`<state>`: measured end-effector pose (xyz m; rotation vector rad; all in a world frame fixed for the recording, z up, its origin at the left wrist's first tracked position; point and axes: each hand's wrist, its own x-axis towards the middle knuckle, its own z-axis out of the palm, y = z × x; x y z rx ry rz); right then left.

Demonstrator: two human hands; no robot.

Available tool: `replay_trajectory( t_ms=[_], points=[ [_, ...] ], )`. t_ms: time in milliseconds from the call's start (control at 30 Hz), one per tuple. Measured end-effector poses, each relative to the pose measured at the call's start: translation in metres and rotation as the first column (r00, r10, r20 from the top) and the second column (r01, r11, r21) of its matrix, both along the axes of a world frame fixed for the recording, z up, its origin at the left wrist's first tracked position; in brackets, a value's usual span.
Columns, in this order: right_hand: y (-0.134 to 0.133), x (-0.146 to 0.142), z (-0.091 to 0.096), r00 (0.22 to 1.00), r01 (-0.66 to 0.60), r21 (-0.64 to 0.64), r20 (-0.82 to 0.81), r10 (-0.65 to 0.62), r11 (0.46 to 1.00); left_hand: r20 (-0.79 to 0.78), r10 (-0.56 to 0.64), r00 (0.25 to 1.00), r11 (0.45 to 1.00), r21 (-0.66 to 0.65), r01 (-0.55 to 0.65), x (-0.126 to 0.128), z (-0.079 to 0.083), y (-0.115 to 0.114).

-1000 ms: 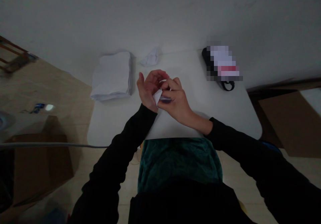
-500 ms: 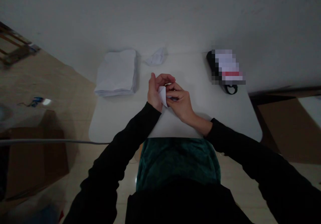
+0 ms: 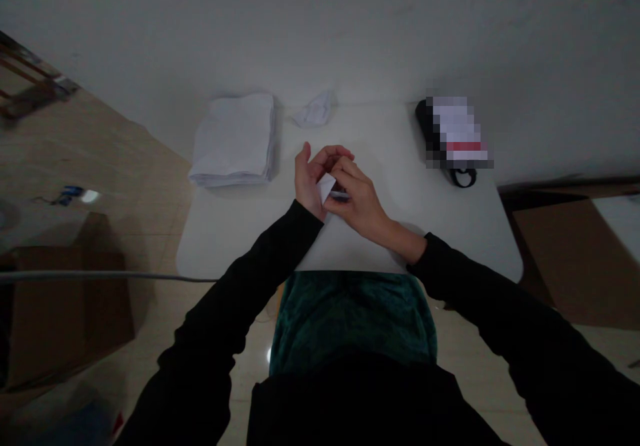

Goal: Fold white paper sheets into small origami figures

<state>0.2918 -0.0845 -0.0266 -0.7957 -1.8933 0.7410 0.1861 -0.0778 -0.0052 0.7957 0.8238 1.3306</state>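
Note:
A small folded piece of white paper [image 3: 326, 187] lies between my two hands, over the middle of the white table. My left hand [image 3: 313, 178] cups it from the left, thumb raised and fingers curled around its far side. From the right, my right hand [image 3: 359, 194] pinches the paper with thumb and fingers. Part of the paper is hidden behind the right fingers. Beyond my hands, a folded white paper shape [image 3: 315, 111] sits near the wall. To the left of it lies a stack of white paper sheets [image 3: 234, 141].
On the right of the white table [image 3: 440, 233] lies a black object [image 3: 431, 126] with a blurred-out label and a loop. Cardboard boxes stand at the left [image 3: 70, 313] and right [image 3: 575, 253]. A grey cable [image 3: 110, 275] crosses at left. The wall borders the table's far edge.
My right thumb and fingers have shifted their grip on the folded paper, and its visible flap now looks more pointed. My left hand stays around it. The view has shifted slightly.

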Motion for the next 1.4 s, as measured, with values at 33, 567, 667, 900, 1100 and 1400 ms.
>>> replay_trajectory(
  t_ms=[33, 567, 667, 900, 1100, 1400],
  points=[
    [-0.001, -0.001, 0.001, 1.000, 0.010, -0.025, -0.005, -0.010, 1.000, 0.019, -0.026, 0.999, 0.999, 0.019, 0.026, 0.000, 0.000, 0.000],
    [0.003, 0.008, 0.007, 0.961, -0.161, -0.429, -0.274, 0.042, 0.889, -0.212, -0.021, 0.977, 1.000, -0.013, 0.019, 0.002, -0.003, 0.004],
    [0.001, 0.006, 0.008, 0.972, -0.135, -0.431, -0.232, 0.035, 0.892, -0.217, 0.005, 0.976, 0.999, -0.031, -0.012, 0.003, -0.007, 0.004],
    [0.002, -0.001, 0.010, 0.986, -0.027, -0.233, -0.167, -0.012, 0.972, -0.175, 0.078, 0.981, 0.997, 0.041, -0.072, 0.003, -0.017, 0.008],
    [0.017, 0.010, 0.014, 0.940, 0.227, -0.226, -0.205, -0.274, 0.947, -0.427, 0.230, 0.874, 0.884, 0.468, -0.004, 0.005, -0.021, -0.005],
    [0.028, 0.018, 0.000, 0.890, 0.379, -0.201, -0.189, -0.415, 0.903, -0.693, 0.230, 0.684, 0.859, 0.475, 0.192, 0.004, -0.039, -0.008]
  ],
)
